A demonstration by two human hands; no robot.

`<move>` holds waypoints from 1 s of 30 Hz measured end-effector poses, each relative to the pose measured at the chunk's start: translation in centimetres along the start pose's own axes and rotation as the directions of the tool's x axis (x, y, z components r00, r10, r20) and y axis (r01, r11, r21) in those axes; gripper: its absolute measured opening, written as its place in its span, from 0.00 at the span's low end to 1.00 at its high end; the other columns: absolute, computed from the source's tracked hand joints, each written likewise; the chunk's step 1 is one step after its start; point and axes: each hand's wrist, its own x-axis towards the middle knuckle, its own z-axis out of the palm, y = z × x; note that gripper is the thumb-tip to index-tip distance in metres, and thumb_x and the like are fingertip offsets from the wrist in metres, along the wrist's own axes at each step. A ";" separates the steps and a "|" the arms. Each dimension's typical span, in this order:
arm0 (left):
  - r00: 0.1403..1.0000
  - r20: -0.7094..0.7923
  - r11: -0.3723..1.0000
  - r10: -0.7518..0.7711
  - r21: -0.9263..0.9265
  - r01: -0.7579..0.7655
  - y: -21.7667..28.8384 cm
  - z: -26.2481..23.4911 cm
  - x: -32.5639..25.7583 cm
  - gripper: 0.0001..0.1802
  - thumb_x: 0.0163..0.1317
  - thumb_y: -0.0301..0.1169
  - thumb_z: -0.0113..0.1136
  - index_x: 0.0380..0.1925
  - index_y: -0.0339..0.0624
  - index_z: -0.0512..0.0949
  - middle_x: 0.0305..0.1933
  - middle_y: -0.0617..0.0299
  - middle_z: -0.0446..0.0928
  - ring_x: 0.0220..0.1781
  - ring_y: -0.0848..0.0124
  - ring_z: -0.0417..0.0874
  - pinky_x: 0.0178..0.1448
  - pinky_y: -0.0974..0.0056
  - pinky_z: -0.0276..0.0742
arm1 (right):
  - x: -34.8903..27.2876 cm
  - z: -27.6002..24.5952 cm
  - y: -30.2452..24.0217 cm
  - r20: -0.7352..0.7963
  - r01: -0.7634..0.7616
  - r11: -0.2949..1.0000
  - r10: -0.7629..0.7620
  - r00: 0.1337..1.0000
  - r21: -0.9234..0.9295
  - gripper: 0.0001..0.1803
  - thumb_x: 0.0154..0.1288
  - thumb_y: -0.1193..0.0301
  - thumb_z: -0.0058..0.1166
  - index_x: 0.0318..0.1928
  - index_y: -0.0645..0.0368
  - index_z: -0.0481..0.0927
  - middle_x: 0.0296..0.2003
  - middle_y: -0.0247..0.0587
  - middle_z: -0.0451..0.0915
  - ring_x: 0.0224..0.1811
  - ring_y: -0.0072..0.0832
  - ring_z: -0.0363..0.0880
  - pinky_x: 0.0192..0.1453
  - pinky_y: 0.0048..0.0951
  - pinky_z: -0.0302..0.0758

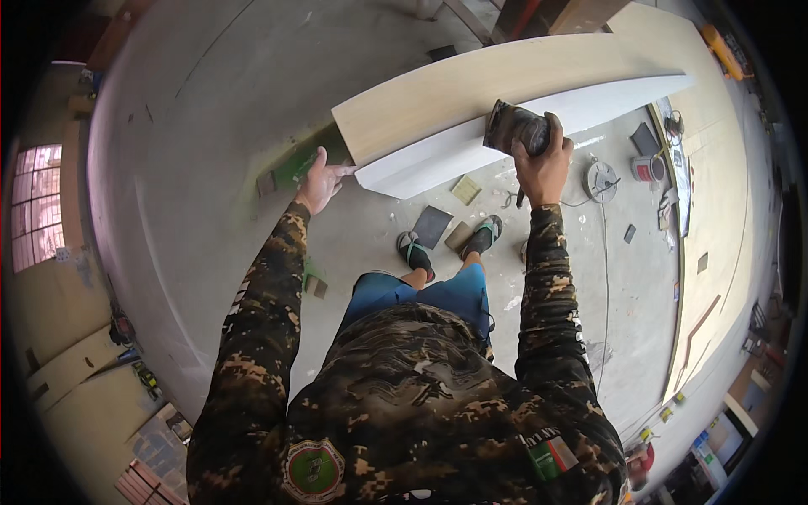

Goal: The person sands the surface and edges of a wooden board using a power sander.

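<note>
A long white-painted board (421, 168) lies in front of me along a pale wooden panel (454, 88). My right hand (545, 164) grips a dark, dusty power sander (515, 128), which rests against the white face right of the middle. The sander's underside is hidden. At the board's left end is my left hand (321, 183), thumb raised and fingers stretched toward the corner. Its fingertips are at or just beside that corner; whether they touch I cannot tell. Whitish dust coats those fingers.
On the floor lie a dark sheet (433, 225) and a yellowish pad (465, 190) near my feet. To the right stand a round metal lid-like object (601, 181) and a paint can (647, 168). A cord (605, 278) runs along the floor. A large pale panel (715, 210) flanks the right side.
</note>
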 end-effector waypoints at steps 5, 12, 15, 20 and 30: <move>0.998 -0.023 0.995 0.057 -0.080 -0.059 -1.2 0.4 0.4 0.65 0.66 0.77 0.16 0.71 0.16 0.56 0.84 0.41 0.40 0.86 0.55 0.25 0.82 0.42 0.18 | -3.8 2.0 -6.6 0.243 0.126 0.991 -0.114 0.963 -0.034 0.39 0.52 0.62 0.67 0.67 0.44 0.69 0.51 0.63 0.71 0.38 0.59 0.83 0.40 0.53 0.83; 0.975 -0.158 0.957 0.158 -0.219 -0.190 -2.8 -1.3 1.0 0.52 0.74 0.67 0.19 0.64 0.27 0.72 0.74 0.44 0.66 0.81 0.54 0.55 0.83 0.52 0.40 | -13.7 6.1 -16.8 0.571 0.198 0.978 -0.196 0.797 0.058 0.39 0.52 0.68 0.65 0.67 0.39 0.68 0.49 0.63 0.69 0.33 0.58 0.83 0.34 0.53 0.83; 0.930 -0.314 0.939 0.189 -0.218 -0.265 -2.8 -2.4 -0.1 0.45 0.76 0.62 0.24 0.61 0.30 0.75 0.70 0.47 0.73 0.77 0.56 0.64 0.80 0.55 0.48 | -13.3 5.6 -16.6 0.581 0.220 0.971 -0.235 0.780 0.097 0.38 0.54 0.71 0.63 0.66 0.39 0.68 0.49 0.63 0.68 0.35 0.59 0.82 0.38 0.53 0.83; 0.802 -0.495 0.941 0.335 0.219 -0.258 -3.4 -3.9 -3.2 0.23 0.73 0.43 0.55 0.52 0.32 0.81 0.58 0.52 0.82 0.63 0.63 0.80 0.68 0.59 0.71 | -7.9 3.0 -12.6 0.502 0.144 0.989 -0.145 0.852 0.041 0.30 0.59 0.69 0.60 0.63 0.41 0.71 0.47 0.63 0.69 0.33 0.59 0.82 0.38 0.53 0.82; 0.607 -0.099 0.248 0.788 0.954 -0.166 3.0 11.3 1.3 0.25 0.55 0.35 0.75 0.49 0.32 0.81 0.52 0.46 0.80 0.55 0.47 0.80 0.61 0.53 0.75 | 14.6 -5.3 4.8 0.236 -0.114 0.947 0.189 0.953 -0.299 0.36 0.59 0.51 0.62 0.68 0.39 0.70 0.56 0.64 0.72 0.45 0.62 0.84 0.53 0.52 0.82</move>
